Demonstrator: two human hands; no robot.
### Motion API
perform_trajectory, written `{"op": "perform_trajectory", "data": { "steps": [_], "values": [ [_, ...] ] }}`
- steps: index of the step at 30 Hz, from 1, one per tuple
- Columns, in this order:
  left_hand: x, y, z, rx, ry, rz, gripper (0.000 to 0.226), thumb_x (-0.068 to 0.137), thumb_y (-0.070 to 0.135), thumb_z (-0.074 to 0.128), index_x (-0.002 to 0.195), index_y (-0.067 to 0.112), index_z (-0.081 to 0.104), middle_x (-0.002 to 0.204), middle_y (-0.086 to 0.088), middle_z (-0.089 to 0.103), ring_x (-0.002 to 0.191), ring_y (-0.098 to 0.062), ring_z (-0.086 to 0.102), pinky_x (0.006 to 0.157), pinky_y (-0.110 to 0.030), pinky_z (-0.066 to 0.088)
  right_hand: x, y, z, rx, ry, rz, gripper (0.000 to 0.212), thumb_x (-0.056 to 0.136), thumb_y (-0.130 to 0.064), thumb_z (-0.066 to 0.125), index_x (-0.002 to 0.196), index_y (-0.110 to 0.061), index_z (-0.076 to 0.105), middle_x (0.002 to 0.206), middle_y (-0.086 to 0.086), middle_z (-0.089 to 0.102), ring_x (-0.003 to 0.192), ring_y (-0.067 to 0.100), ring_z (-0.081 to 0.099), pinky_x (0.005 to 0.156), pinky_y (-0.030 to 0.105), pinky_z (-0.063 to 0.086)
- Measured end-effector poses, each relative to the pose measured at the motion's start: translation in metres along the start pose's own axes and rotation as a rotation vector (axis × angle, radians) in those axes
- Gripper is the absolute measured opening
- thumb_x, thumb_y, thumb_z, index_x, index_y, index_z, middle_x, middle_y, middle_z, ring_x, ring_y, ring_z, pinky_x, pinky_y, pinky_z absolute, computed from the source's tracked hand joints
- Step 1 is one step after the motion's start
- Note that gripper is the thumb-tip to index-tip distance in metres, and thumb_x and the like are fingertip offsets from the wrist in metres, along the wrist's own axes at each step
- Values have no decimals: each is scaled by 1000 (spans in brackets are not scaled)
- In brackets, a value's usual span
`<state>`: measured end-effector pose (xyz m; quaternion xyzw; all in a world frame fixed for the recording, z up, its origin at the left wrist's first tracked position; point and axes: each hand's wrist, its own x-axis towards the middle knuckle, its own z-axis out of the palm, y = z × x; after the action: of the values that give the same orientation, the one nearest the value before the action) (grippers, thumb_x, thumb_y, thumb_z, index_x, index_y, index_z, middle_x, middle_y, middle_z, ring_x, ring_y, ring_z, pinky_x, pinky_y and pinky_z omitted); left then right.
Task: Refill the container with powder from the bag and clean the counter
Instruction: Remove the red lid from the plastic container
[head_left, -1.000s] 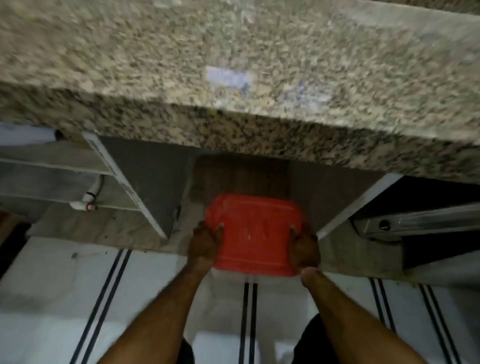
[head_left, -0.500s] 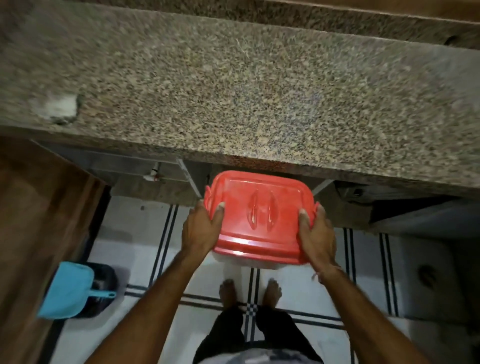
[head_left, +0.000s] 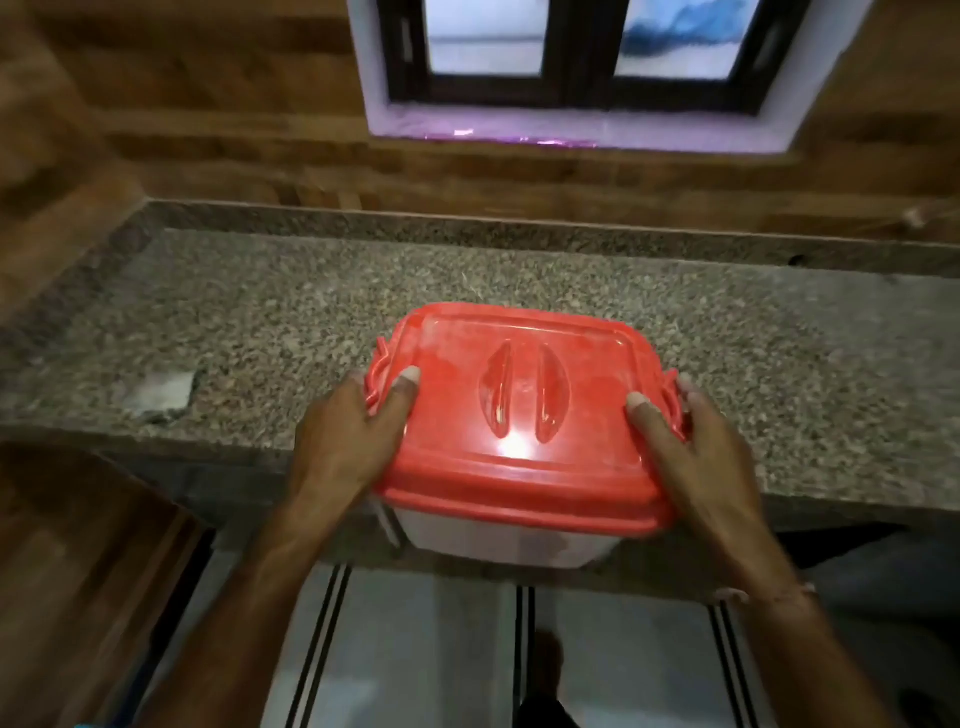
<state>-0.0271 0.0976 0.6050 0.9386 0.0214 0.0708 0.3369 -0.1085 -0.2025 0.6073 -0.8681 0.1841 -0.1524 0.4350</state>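
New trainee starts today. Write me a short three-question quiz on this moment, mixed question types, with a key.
1. True or false: the red lid is off the container.
2. Multiple choice: how is the container held? A) by the left hand alone; B) by the left hand and the right hand, one at each end; C) by neither hand.
3. Fill in: a pale patch lies on the granite counter to the ____ of the container.

Key: 1. false, the lid sits on top. 2. B, each thumb rests on the lid and the fingers wrap its side clips. 3. left.
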Motion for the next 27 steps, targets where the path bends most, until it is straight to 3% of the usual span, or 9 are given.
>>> {"op": "perform_trajectory", "data": {
  "steps": [4,6,9,12,18,21,23,27],
  "values": [
    [64,33,22,6,5,56,64,93,72,40,100,14,67,89,-9,70,80,-30,64,67,-34,41,71,0,-3,42,36,-20,60,88,-66,56,135,-29,54,115,-9,64,104,19,66,94,43,55],
    [97,49,40,-24,-5,47,67,90,76,38,99,17,67,88,-6,71,79,-27,66,69,-36,47,111,7,0,23,38,-26,68,85,-72,52,138,-30,52,124,-3,67,106,22,67,93,48,56],
    [144,62,74,-77,-54,19,74,84,84,35,98,18,67,87,-4,72,79,-26,69,76,-41,58,169,19,9,-17,49,-7,73,84,-74,50,140,-27,52,128,1,68,110,25,67,96,48,55],
    [179,67,103,-114,-88,-18,79,82,87,32,95,17,68,84,-3,73,76,-26,71,74,-43,61,217,30,24,-61,32,3,72,84,-73,50,136,-24,55,126,3,68,111,27,66,97,46,54],
    [222,66,137,-174,-65,-44,65,97,71,34,82,15,65,77,-2,69,72,-22,66,61,-31,44,272,45,49,23,-3,26,62,90,-69,44,131,-25,59,115,0,72,103,22,69,91,44,56],
    [244,66,140,-173,-89,-87,66,99,67,33,65,15,56,62,0,61,60,-23,59,57,-30,39,288,50,59,124,29,101,57,90,-73,42,97,-23,68,87,-5,72,80,18,70,76,45,60],
    [259,61,140,-233,-139,-117,79,97,74,27,66,11,62,58,-3,66,56,-26,64,58,-30,46,296,48,63,170,42,178,54,94,-67,46,75,-19,61,72,-3,67,64,17,64,62,39,59],
    [276,46,142,-278,-229,-126,85,101,69,21,77,6,73,68,-12,74,64,-31,73,65,-38,57,304,43,68,91,-2,163,49,103,-47,46,68,-15,56,63,-1,57,51,11,50,45,17,40]
  ]
}}
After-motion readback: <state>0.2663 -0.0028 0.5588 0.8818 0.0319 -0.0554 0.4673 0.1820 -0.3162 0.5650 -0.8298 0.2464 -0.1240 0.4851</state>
